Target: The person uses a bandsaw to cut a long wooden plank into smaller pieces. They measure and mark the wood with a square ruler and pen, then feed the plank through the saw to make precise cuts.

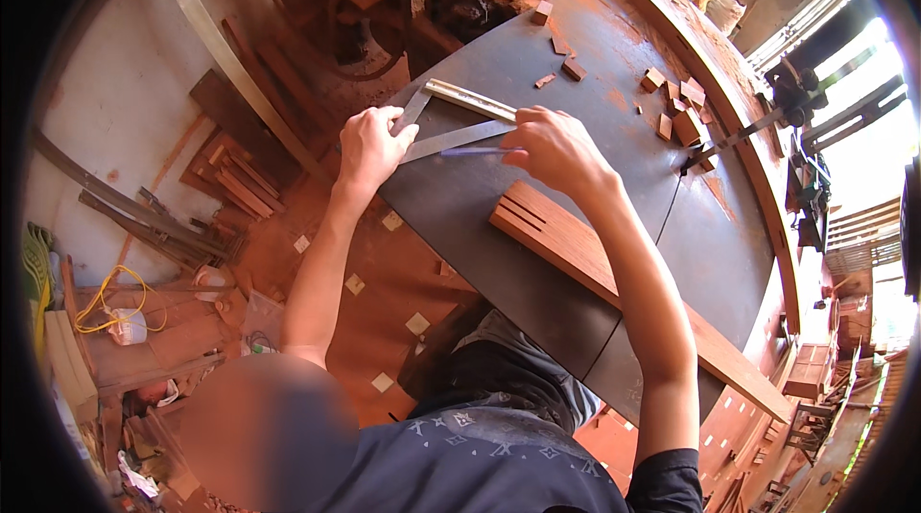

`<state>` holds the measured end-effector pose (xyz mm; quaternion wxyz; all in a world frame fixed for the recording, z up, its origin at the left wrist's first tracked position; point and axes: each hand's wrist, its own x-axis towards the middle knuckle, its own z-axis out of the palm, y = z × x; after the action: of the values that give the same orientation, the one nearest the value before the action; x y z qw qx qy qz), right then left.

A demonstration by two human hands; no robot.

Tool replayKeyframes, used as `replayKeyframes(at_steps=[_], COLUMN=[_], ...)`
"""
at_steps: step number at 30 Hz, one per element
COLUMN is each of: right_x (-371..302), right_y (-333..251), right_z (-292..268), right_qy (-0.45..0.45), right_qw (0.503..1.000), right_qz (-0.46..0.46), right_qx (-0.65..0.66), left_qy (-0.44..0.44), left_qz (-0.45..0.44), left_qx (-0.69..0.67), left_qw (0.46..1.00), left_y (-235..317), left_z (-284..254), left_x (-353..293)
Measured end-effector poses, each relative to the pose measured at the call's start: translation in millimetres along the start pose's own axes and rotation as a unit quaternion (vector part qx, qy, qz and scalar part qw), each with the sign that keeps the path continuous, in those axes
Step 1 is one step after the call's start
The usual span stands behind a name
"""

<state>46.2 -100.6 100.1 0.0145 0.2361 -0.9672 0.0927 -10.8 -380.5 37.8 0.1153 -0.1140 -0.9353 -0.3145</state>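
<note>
My left hand (372, 150) pinches one corner of a metal carpenter's square (451, 140), near the left edge of the dark tabletop (595, 62). Its flat silver arms and a pale, brass-edged bar (472, 99) outline a triangle. On the other side, my right hand (558, 150) closes its fingers around the square's far end. A slim blue pen (470, 151) also sticks out from under those right fingers, pointing left. Below my right hand lies a long reddish wooden beam (566, 239) with dark slots cut at its near-left end. My right forearm passes over the beam.
Small wood blocks (687, 125) sit in a cluster at the right of the tabletop, with sawdust and offcuts (574, 69) farther back. A long curved wooden rail (734, 110) runs along the far edge beside a dark clamp (739, 139). Boards (245, 177) lean at left.
</note>
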Motion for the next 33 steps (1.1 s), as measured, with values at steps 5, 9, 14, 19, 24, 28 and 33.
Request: replayKeyframes(at_steps=[5, 9, 14, 19, 24, 28, 33], right_x=[23, 20, 2, -36, -96, -153, -244], right_y=[-12, -10, -6, 0, -4, -17, -32], right_z=[22, 29, 17, -10, -48, -75, -89], right_qy=[0.022, 0.045, 0.057, 0.074, 0.094, 0.114, 0.214], right_qw=[0.998, 0.998, 0.998, 0.996, 0.987, 0.971, 0.939], right_qz=[-0.025, -0.007, 0.021, 0.056, 0.116, 0.187, 0.252], right_qx=[-0.048, -0.037, -0.007, 0.008, 0.051, 0.093, 0.098], left_qy=[0.053, 0.064, 0.01, 0.034, 0.073, 0.062, 0.121], left_qz=[0.047, 0.108, 0.208, 0.205, 0.172, 0.123, 0.166], left_qx=[0.035, -0.002, -0.007, 0.016, 0.005, -0.005, 0.006], left_qw=[0.997, 0.992, 0.978, 0.978, 0.982, 0.99, 0.979], left_y=[-22, -10, 13, 22, 31, 31, 50], left_z=[12, 11, 8, 29, 35, 33, 27], left_x=[-3, -12, -25, -39, -36, -32, -43])
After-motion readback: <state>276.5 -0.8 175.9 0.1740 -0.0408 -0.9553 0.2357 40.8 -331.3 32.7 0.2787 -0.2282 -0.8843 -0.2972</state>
